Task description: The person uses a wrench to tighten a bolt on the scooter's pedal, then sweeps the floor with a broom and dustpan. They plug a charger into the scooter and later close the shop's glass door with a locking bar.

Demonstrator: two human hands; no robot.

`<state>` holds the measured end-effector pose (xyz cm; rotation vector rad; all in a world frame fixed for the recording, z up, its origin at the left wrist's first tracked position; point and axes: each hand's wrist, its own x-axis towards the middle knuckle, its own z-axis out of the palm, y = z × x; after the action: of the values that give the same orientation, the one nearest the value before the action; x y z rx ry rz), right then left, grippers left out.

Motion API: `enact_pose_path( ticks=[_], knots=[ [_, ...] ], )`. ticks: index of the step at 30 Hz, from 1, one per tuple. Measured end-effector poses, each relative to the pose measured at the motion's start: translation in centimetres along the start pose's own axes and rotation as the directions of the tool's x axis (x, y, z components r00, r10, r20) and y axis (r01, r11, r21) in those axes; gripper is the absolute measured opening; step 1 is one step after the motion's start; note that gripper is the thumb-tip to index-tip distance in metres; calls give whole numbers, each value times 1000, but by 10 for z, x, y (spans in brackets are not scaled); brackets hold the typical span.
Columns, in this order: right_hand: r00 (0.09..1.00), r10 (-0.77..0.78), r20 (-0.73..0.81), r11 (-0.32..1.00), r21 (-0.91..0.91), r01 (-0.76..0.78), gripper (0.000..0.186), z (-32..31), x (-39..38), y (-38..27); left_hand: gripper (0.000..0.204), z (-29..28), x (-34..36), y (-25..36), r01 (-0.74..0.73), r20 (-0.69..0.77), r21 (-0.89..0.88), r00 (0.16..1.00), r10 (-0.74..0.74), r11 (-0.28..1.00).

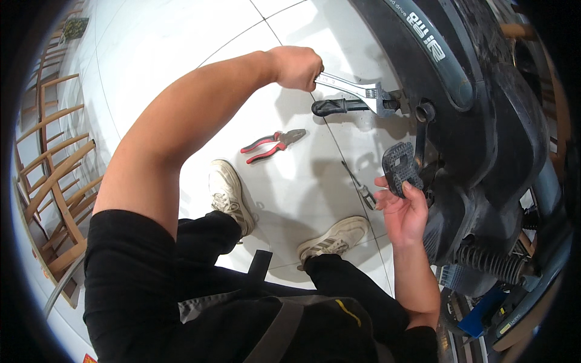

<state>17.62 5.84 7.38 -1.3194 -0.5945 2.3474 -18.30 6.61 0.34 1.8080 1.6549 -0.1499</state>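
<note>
My left hand (298, 68), its arm stretched across from the left, is wrapped round the handle of a silver adjustable wrench (348, 86). The wrench's jaws sit on a fitting at the side of a dark motor scooter (478, 121). Just beneath the wrench, a bar with a black rubber grip (331, 107) sticks out from the scooter. Lower down, the thumb and fingers of my right hand (402, 212) grip the edge of a black textured pedal (402, 166). A crank arm (421, 136) runs down the scooter's side behind it.
Red-handled pliers (273, 146) lie on the white tiled floor, left of the wrench. A thin screwdriver (361, 188) lies near my right hand. My shoes (227, 195) stand below. A wooden rack (57, 181) is at the far left; a coil spring (493, 264) shows at lower right.
</note>
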Motion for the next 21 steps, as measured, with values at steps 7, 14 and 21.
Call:
enact_pose_path(
  ticks=[7,14,21],
  knots=[
    [1000,6,-13,999,-31,-7,39,1,-2,0,10,-39,48,-24,-189,16,254,981,192,949],
    [1000,0,-4,999,-41,0,39,3,-1,1,10,-48,86,-28,-205,-7,406,974,227,891],
    [999,43,7,999,-19,-43,38,4,-2,-3,10,-44,63,-30,-145,-131,342,971,201,928]
  ],
)
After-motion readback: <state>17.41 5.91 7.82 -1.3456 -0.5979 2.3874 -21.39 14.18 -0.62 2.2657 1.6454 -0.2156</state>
